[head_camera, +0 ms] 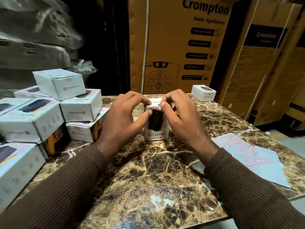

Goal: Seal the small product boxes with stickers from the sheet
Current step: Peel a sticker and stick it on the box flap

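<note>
Seven white boxes point(49, 113), some reading Portronics, are stacked left. My left hand point(122, 119) and right hand point(179, 116) clamp the upright Halley 20K box point(156, 129) at center. Far right sits one box point(203, 93); near right, the sticker sheet point(254, 161).

- My work surface is a marble-patterned table point(148, 171), brown with pale veins running across it.
- Behind the table stands a tall cardboard carton point(178, 47) printed "Crompton" and "Home Appliances", with a line drawing of a fan grille low on its front.
- A white strap point(146, 38) runs down that carton's face.
- To my right stands a second brown carton point(264, 63) with a dark printed panel; its lettering is blurred.
- At far left, plastic-wrapped bundles point(33, 38) are stacked, blurred.
- Crumpled clear plastic point(84, 66) sits beside those bundles.
</note>
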Available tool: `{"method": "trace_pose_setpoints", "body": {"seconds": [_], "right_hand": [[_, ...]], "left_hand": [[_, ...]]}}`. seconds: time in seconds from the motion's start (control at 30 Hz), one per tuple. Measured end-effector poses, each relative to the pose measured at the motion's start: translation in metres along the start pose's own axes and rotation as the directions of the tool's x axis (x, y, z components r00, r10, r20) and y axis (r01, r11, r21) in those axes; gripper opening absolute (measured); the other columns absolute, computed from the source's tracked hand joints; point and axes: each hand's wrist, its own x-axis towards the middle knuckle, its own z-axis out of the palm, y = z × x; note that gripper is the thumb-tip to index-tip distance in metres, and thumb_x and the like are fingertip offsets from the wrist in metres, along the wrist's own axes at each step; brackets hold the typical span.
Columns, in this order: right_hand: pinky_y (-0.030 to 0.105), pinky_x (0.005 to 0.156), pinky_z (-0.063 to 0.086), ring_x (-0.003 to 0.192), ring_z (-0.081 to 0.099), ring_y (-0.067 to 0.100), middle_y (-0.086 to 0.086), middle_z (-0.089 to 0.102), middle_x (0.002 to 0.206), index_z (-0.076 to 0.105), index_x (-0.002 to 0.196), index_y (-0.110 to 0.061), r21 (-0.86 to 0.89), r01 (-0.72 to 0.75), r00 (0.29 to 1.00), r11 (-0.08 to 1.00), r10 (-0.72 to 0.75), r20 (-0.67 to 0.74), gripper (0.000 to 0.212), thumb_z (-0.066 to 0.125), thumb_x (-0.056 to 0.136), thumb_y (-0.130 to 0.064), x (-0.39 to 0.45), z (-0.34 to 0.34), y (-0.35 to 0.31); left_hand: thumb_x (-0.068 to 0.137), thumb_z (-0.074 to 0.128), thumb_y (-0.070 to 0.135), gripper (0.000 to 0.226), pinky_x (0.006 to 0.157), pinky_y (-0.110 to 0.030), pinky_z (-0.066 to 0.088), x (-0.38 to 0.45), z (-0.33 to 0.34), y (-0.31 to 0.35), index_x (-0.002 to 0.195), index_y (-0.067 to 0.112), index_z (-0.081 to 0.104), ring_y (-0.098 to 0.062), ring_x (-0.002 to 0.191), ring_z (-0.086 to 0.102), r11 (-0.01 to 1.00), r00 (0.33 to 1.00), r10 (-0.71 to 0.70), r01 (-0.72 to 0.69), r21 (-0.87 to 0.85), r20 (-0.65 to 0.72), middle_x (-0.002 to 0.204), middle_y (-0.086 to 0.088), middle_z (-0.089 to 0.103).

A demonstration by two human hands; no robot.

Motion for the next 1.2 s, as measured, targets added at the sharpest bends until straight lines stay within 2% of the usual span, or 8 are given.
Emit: {"method": "trace_pose_setpoints", "body": {"seconds": [0.3, 0.43, 0.53, 0.97, 1.1, 1.2], "right_hand": [[0.022, 0.080, 0.037, 0.099, 0.052, 0.016, -0.006, 0.056, 0.100, 0.062, 0.100, -0.020, -0.024, -0.001, 0.999, 1.000, 0.000, -0.052, 0.006, 0.056, 0.103, -0.020, -0.0004, 0.0056, 0.0005], [0.019, 0.081, 0.039, 0.099, 0.054, 0.016, -0.006, 0.058, 0.101, 0.063, 0.101, -0.018, -0.055, -0.005, 0.997, 0.998, 0.001, -0.073, 0.006, 0.058, 0.102, -0.021, -0.0006, 0.0069, -0.0003], [0.025, 0.081, 0.043, 0.099, 0.056, 0.017, -0.005, 0.059, 0.101, 0.064, 0.102, -0.018, -0.067, 0.002, 0.996, 0.998, -0.007, -0.087, 0.007, 0.059, 0.101, -0.022, -0.0006, 0.0074, -0.0007], [0.028, 0.084, 0.047, 0.104, 0.054, 0.017, -0.007, 0.059, 0.106, 0.063, 0.110, -0.017, -0.097, 0.038, 0.997, 0.995, -0.045, -0.065, 0.012, 0.064, 0.098, -0.022, -0.0039, 0.0049, 0.0001], [0.022, 0.083, 0.047, 0.103, 0.056, 0.015, -0.008, 0.059, 0.106, 0.056, 0.121, -0.019, -0.037, 0.017, 0.997, 0.999, -0.020, -0.069, 0.026, 0.067, 0.097, -0.023, -0.0053, 0.0033, -0.0018], [0.021, 0.079, 0.042, 0.098, 0.053, 0.014, -0.010, 0.057, 0.103, 0.057, 0.116, -0.022, -0.107, 0.076, 0.993, 0.991, -0.084, -0.079, 0.021, 0.067, 0.098, -0.021, -0.0066, 0.0018, -0.0028]], "left_hand": [[0.095, 0.075, 0.025, 0.019, 0.091, -0.041, 0.052, -0.0014, 0.0009, 0.0021, 0.112, 0.019, 0.072, -0.015, 0.109, 0.060, 1.000, 1.000, -0.009, 0.009, -0.023, -0.008, 0.115, 0.008, 0.068], [0.094, 0.077, 0.023, 0.020, 0.092, -0.041, 0.051, -0.0015, 0.0003, 0.0023, 0.113, 0.018, 0.073, -0.015, 0.110, 0.060, 1.000, 1.000, -0.012, 0.011, -0.025, -0.004, 0.115, 0.007, 0.068], [0.094, 0.077, 0.022, 0.020, 0.093, -0.041, 0.052, -0.0018, 0.0000, 0.0028, 0.113, 0.018, 0.073, -0.014, 0.110, 0.060, 1.000, 1.000, -0.011, 0.011, -0.028, -0.004, 0.115, 0.007, 0.068], [0.094, 0.077, 0.024, 0.022, 0.090, -0.045, 0.053, -0.0021, -0.0005, -0.0008, 0.115, 0.019, 0.072, -0.016, 0.110, 0.060, 1.000, 1.000, -0.007, 0.007, -0.026, 0.006, 0.115, 0.008, 0.067], [0.094, 0.078, 0.022, 0.022, 0.091, -0.043, 0.052, -0.0025, -0.0005, 0.0004, 0.115, 0.018, 0.073, -0.015, 0.109, 0.060, 1.000, 1.000, -0.014, 0.014, -0.023, 0.003, 0.114, 0.007, 0.068], [0.094, 0.078, 0.022, 0.021, 0.091, -0.042, 0.052, -0.0026, -0.0010, 0.0003, 0.114, 0.019, 0.072, -0.015, 0.110, 0.060, 0.999, 1.000, -0.020, 0.020, -0.028, 0.007, 0.114, 0.008, 0.067]]}}
